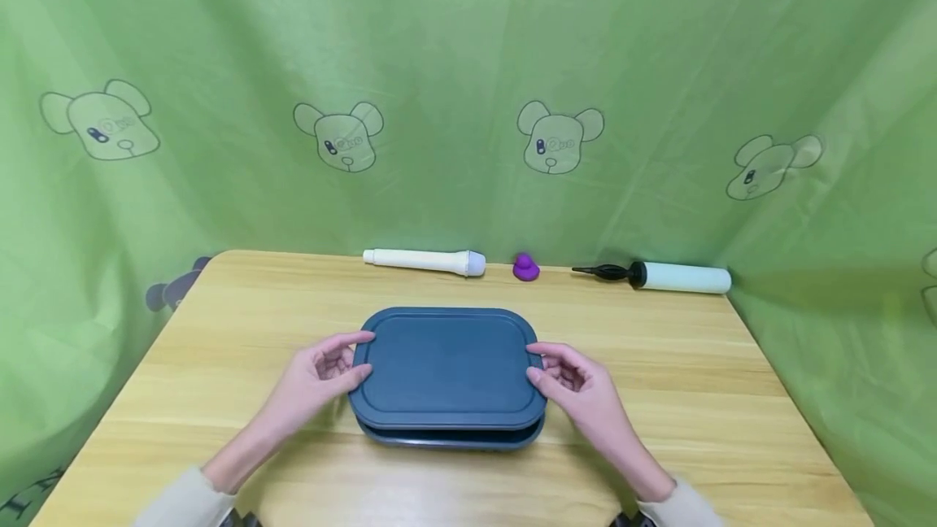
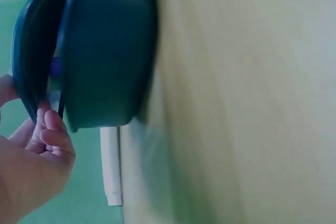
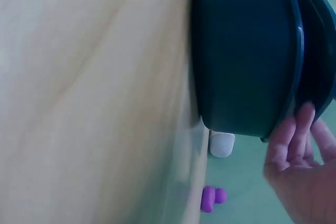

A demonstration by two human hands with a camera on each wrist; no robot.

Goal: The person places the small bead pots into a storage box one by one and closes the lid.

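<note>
A dark blue rectangular lid [image 1: 450, 364] is held just above a matching deep box [image 1: 454, 439] on the table. My left hand [image 1: 318, 376] pinches the lid's left edge between thumb and fingers. At the opposite edge, my right hand [image 1: 581, 389] grips it the same way. Both wrist views show a gap between the lid [image 2: 29, 51] and the box [image 3: 247, 51], with some fingertips in or by that gap. The inside of the box is mostly hidden by the lid.
Along the back edge of the wooden table [image 1: 220, 332] lie a white microphone-shaped stick [image 1: 420, 260], a purple rubber duck [image 1: 525, 268] and a hand air pump [image 1: 681, 277] with a black nozzle. A green curtain [image 1: 454, 39] with mouse-head drawings surrounds the table's back and sides.
</note>
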